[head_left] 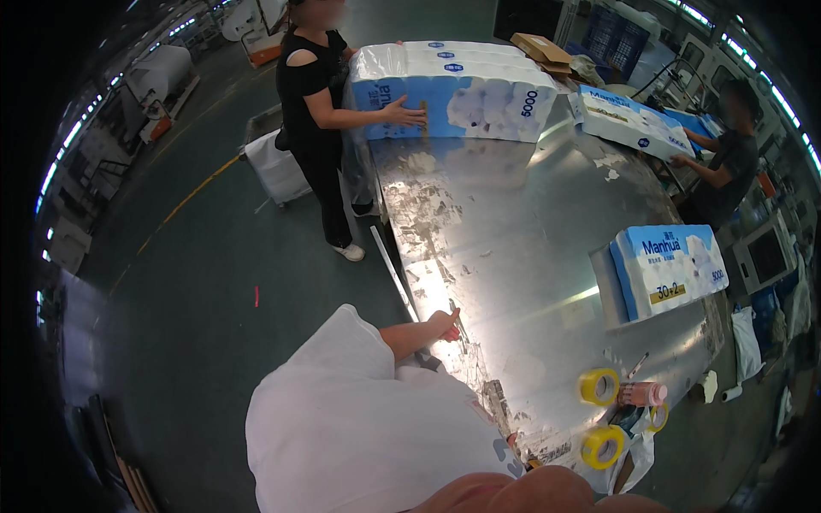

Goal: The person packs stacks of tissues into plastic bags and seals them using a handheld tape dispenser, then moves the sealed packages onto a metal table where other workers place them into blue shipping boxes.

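Steel table [513, 222], scratched and shiny, is what my left hand [445, 326] lies on, at the near edge. The fingers look curled and something reddish shows at their tips, but I cannot tell if they are clamped on it or only resting. My right hand is out of the picture; only that forearm [530, 492] shows at the bottom.

I judge the table heavy and stiff, with a thin edge that may be sharp, so a flat palm on top is safer than a pull on the rim.

The blue pack [667, 269] of paper rolls stands well apart from my hand, at the right side of the table. It should be light but bulky and soft, and its film is slippery. I would take it with both palms at the two ends, not by the film.

The big pack [453, 90] at the far end also holds rolls behind clear film; a co-worker's hand [404, 111] lies on it. A cardboard box [540, 49] lies behind it, and I cannot see its content. Two yellow tape rolls [599, 386] lie near the close corner.
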Tool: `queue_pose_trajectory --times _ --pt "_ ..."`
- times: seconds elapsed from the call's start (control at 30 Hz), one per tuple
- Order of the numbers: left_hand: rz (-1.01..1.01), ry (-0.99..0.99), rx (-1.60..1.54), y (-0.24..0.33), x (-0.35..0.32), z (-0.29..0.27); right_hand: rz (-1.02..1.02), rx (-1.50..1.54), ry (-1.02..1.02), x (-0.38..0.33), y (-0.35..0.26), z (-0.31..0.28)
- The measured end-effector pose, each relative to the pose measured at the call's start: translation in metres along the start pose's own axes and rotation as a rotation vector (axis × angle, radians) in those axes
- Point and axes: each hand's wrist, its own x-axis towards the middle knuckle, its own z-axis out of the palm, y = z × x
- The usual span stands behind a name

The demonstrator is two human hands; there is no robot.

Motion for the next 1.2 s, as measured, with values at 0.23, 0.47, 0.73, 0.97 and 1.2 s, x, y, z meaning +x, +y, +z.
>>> queue_pose_trajectory --times 0.23,0.47,0.73,0.97,1.2 --pt "0.022 -0.033 0.002 -0.002 0.000 -0.002 -0.022 -0.006 0.001 -0.002 -0.003 0.005" --pt "-0.032 -0.023 0.005 0.007 -0.007 0.001 -0.007 0.002 0.023 -0.013 -0.007 0.012" --pt "0.009 -0.011 -0.011 0.006 -0.011 0.000 0.007 0.059 0.028 -0.033 -0.001 0.010" --pt "0.035 0.035 -0.040 0.001 -0.004 0.001 -0.015 0.114 0.088 -0.073 -0.017 0.035" --pt "-0.016 0.016 0.100 0.005 0.006 0.007 0.012 0.156 0.072 -0.069 -0.017 0.032"
